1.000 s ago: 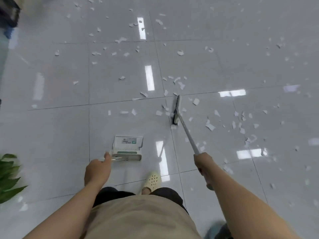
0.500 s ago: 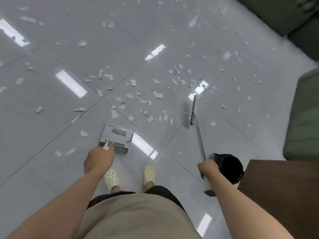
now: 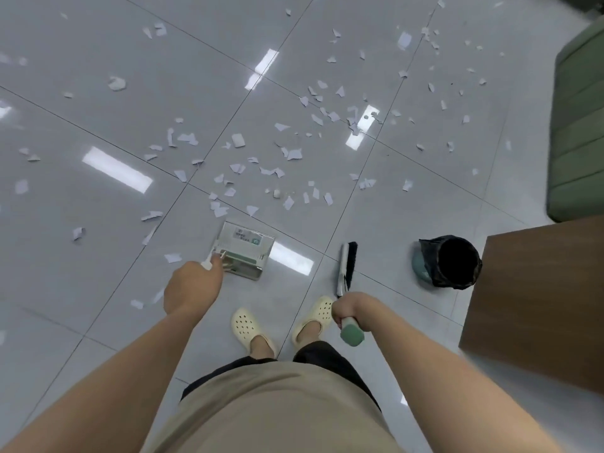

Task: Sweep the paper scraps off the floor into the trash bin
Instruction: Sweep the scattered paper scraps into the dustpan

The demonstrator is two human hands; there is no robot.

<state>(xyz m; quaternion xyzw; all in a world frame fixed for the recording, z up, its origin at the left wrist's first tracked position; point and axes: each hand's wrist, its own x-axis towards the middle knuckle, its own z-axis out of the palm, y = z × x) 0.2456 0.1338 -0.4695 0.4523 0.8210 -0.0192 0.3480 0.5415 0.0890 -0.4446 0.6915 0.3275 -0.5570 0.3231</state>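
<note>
A black-lined trash bin (image 3: 449, 261) stands right of the broom (image 3: 346, 266), beside a brown desk (image 3: 539, 308). The left hand (image 3: 192, 286) grips the dustpan (image 3: 243, 251) handle and the right hand (image 3: 351, 310) the broom, now drawn nearer the feet.

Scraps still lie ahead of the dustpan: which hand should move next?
Probably the right hand: it grips the broom, whose head is near the scraps. The left hand holds the dustpan.

The floor tiles (image 3: 98, 103) were glossy, mirroring ceiling lights. Beside the bin (image 3: 452, 261), lined with shiny black plastic, stood a matt wood-grain table (image 3: 539, 305). Beyond it, a green cloth seat (image 3: 578, 132).
</note>
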